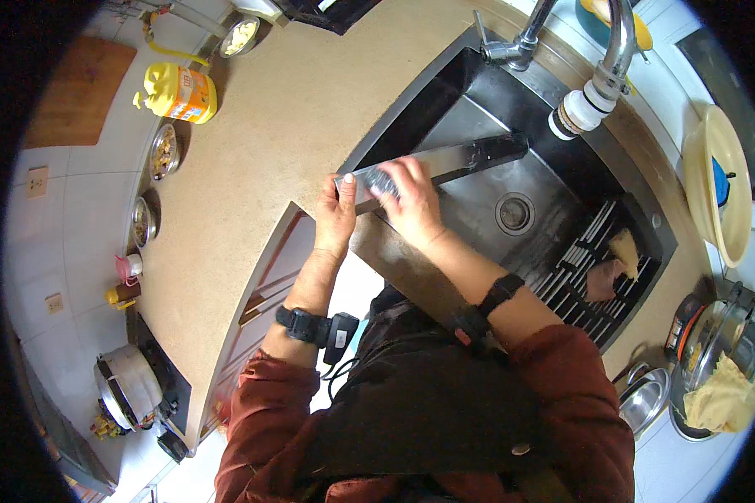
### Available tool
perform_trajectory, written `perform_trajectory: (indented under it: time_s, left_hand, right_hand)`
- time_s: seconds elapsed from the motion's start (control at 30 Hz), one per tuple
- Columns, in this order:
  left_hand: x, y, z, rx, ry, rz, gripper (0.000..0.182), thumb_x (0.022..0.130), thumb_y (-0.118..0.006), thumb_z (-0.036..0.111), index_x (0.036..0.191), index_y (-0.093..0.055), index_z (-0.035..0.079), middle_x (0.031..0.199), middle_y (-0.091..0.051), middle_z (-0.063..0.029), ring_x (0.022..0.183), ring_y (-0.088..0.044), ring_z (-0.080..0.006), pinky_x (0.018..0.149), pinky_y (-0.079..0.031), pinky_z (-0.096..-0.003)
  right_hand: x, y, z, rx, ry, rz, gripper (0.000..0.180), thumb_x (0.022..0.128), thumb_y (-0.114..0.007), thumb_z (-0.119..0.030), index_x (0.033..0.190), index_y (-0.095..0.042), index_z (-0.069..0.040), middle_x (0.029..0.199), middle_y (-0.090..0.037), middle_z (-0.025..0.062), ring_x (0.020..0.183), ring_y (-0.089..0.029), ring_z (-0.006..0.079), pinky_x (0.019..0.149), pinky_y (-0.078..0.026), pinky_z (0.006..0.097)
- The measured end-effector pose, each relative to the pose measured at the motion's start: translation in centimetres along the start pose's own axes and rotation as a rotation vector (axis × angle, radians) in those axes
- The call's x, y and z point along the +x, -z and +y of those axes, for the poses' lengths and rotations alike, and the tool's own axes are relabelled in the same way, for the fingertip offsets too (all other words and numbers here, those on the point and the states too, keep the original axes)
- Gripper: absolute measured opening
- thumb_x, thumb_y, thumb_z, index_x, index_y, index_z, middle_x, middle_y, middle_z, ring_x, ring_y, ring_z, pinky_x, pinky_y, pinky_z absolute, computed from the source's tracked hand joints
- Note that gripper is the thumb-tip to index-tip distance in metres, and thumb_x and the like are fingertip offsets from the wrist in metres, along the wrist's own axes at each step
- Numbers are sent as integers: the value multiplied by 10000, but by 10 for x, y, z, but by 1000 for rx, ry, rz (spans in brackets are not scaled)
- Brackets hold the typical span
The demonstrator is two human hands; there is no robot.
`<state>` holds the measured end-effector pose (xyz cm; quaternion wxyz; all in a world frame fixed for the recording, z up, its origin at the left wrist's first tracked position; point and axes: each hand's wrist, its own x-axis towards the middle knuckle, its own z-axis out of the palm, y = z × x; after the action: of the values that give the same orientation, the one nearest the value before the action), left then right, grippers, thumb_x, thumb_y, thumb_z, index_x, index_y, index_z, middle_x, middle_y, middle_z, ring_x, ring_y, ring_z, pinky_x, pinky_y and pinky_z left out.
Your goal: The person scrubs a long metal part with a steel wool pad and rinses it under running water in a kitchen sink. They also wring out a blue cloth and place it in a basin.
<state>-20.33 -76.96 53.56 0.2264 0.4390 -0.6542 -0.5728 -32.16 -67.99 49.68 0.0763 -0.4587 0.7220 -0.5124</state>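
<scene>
A long flat metal panel (pixel 453 161) slants from the front rim of the dark sink (pixel 478 135) across its basin. My left hand (pixel 337 207) grips the panel's near end, with the thumb on top. In my right hand (pixel 413 201) is a grey scouring pad, probably steel wool (pixel 382 181), pressed against the panel's upper face. That hand is blurred, and its fingers partly cover the pad. Wet-looking dark patches show toward the panel's far end. To the right of the panel lies the sink drain (pixel 514 214).
The tap (pixel 569 113) overhangs the sink's back edge. A slatted rack (pixel 572 270) holding cloths sits at the sink's right. A yellow detergent jug (pixel 179 94) and small metal bowls (pixel 165 151) line the wall. A pot (pixel 128 386) stands left; a cream basin (pixel 717 185) leans right.
</scene>
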Motion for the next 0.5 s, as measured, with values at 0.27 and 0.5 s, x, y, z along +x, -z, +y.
perform_trajectory:
  time_s: [0.27,0.5]
  left_hand:
    - [-17,-1,-5,-41,97,152,255,941,-449,325,887,-492,80,807,-492,6,764,-403,-86,698,-372,-251]
    - [-27,0,5,-10,41,200,238,940,-457,305,894,-470,72,747,-446,21,719,-388,-77,661,-360,-225]
  right_hand:
    - [17,26,43,-326,-273,46,305,705,-674,-158,978,-555,-89,966,-493,121,900,-483,327,784,-426,417]
    - [11,6,30,-98,-54,72,328,693,-688,-154,988,-568,-75,936,-509,135,879,-488,331,780,-424,418]
